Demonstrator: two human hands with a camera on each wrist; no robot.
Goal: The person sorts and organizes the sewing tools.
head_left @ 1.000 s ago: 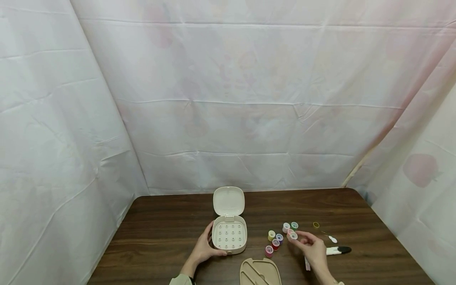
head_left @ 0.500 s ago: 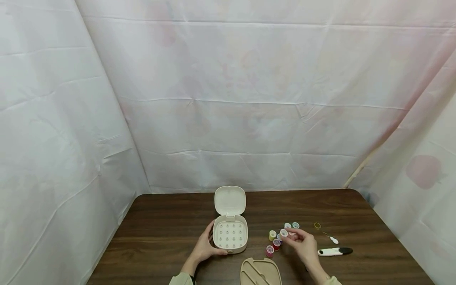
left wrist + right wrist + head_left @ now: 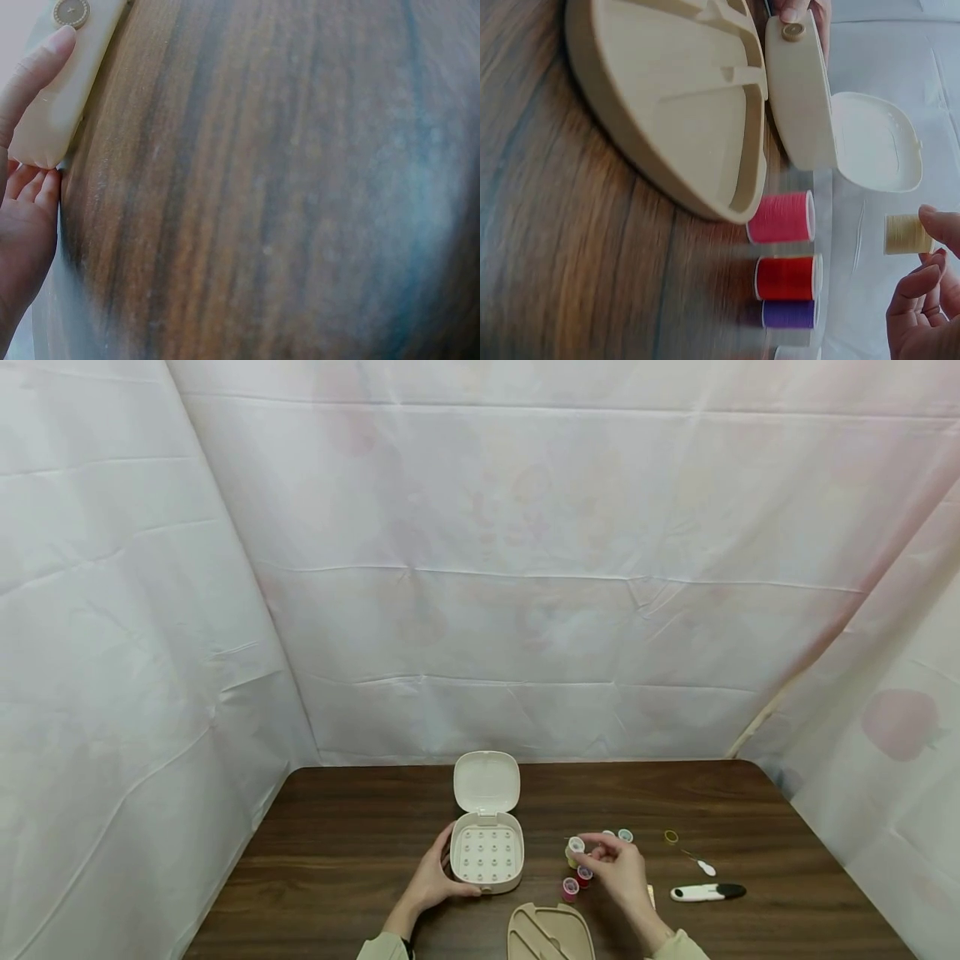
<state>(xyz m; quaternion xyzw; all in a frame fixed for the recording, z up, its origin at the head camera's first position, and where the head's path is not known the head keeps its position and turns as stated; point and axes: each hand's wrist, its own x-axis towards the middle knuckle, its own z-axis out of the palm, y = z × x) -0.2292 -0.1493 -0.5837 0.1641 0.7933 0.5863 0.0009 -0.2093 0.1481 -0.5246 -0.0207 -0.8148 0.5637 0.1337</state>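
Note:
A cream sewing box (image 3: 487, 852) stands with its lid (image 3: 487, 782) raised and rows of small pegs inside. My left hand (image 3: 431, 881) grips it, the thumb at its front beside the round button (image 3: 71, 12) and the fingers around its left side. Between thumb and fingers, my right hand (image 3: 621, 870) pinches a pale yellow thread spool (image 3: 909, 234), lifted over the other spools. Below it on the table are a pink spool (image 3: 781, 217), a red spool (image 3: 786, 278) and a purple spool (image 3: 790, 314). A yellow spool (image 3: 570, 858) is partly hidden.
A beige divided tray (image 3: 550, 927) lies near the front edge. Right of my right hand are a white tool with a black end (image 3: 708, 892), a white-ended wire piece (image 3: 706, 867) and a yellow ring (image 3: 671, 837). A green-rimmed spool (image 3: 626, 835) stands behind the hand.
My right hand has lifted the pale spool from the right of the group and carried it left, above the yellow spool. The left hand keeps its grip on the box.

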